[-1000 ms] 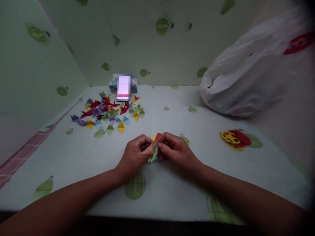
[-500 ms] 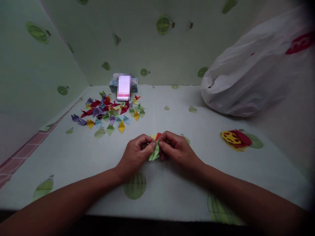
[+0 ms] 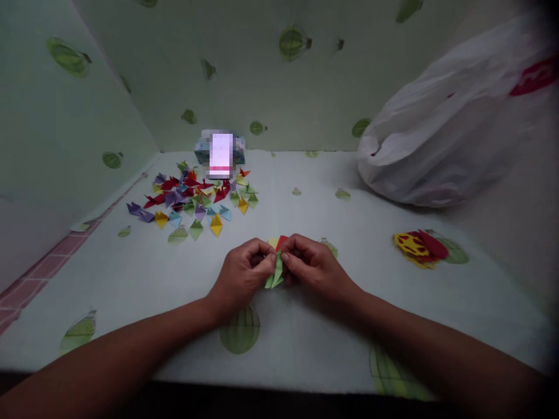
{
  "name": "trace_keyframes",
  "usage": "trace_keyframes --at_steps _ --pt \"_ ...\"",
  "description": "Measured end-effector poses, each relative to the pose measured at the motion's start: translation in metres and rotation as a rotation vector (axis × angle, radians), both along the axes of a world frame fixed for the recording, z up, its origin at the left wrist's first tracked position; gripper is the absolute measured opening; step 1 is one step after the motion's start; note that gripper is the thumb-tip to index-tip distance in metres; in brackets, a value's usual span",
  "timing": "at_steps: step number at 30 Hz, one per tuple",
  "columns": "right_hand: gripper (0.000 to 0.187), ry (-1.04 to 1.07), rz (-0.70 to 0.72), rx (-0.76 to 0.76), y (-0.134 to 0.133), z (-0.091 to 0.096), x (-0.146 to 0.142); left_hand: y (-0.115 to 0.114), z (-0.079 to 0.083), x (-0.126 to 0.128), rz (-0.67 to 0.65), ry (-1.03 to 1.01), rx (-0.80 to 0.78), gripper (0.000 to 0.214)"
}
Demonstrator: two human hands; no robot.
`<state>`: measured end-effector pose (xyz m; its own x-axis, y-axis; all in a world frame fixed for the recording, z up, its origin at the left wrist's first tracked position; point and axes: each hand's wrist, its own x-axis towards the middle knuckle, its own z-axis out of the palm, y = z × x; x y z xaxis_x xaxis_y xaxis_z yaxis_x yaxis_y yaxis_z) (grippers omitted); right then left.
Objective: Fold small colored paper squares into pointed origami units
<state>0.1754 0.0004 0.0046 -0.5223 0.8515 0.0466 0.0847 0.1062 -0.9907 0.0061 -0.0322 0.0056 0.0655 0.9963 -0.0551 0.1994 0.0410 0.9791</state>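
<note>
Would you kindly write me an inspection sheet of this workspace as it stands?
Surface: table under a pale cloth printed with green balloon shapes.
Job's things: green folded paper piece pinched between left hand and right hand; yellow and red paper pieces lie just beyond the fingers.
Clutter: pile of small folded pieces in many colours at far left; small box behind it; white plastic bag at far right; red and yellow paper heap at right.
Grips: both hands closed on the green piece.
Cables: nothing seen.
Surroundings: walls covered in the same balloon print; pink tiled strip at left.
</note>
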Motion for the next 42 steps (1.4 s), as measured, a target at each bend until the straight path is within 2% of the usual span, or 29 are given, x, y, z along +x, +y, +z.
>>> trace_keyframes --at_steps 10,16,24,27,30,34,42 --pt "0.013 0.017 0.002 -0.019 0.0002 -0.0004 0.0005 0.0011 -0.0003 -0.0012 -0.029 -0.062 -0.002 0.02" --pt "0.018 0.054 0.013 -0.049 0.0012 0.001 0.0002 0.0008 -0.0011 -0.0015 -0.091 -0.072 -0.024 0.02" --pt "0.021 -0.089 -0.06 0.138 0.0002 0.0021 0.0024 0.0029 -0.0043 -0.0006 -0.136 -0.163 -0.096 0.019" --pt "0.027 -0.029 -0.057 0.087 0.0 0.0015 0.0023 0.0032 -0.0044 -0.001 -0.038 -0.171 -0.069 0.019" --pt "0.018 0.025 -0.042 -0.013 -0.0005 -0.0001 0.001 0.0041 -0.0032 -0.0006 0.03 -0.179 -0.049 0.017" --pt "0.014 0.043 0.002 -0.121 -0.0009 -0.0021 -0.0013 0.004 -0.0018 0.0008 0.025 -0.206 -0.032 0.016" --pt "0.011 0.024 -0.042 -0.121 0.001 -0.0009 -0.0009 0.0024 -0.0036 -0.0008 -0.003 -0.217 -0.017 0.019"
